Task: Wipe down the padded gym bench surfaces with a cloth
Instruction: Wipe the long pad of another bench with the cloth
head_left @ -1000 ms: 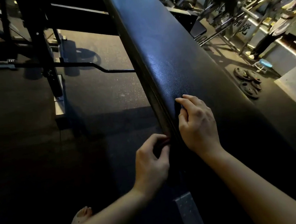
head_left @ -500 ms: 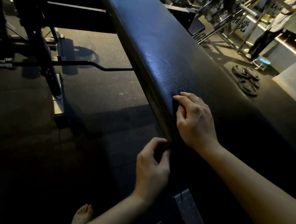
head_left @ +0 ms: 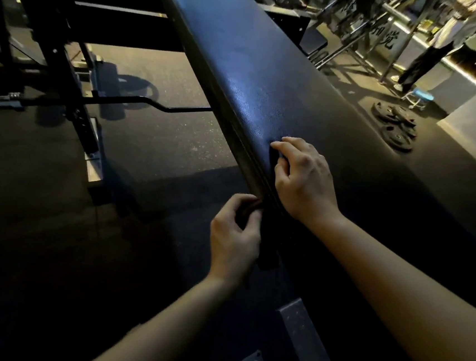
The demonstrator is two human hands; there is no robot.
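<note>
Head: cloth [head_left: 267, 251] in left hand [head_left: 234, 243] grip

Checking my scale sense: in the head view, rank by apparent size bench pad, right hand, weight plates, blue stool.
bench pad
right hand (near the camera, so inflated)
weight plates
blue stool
</note>
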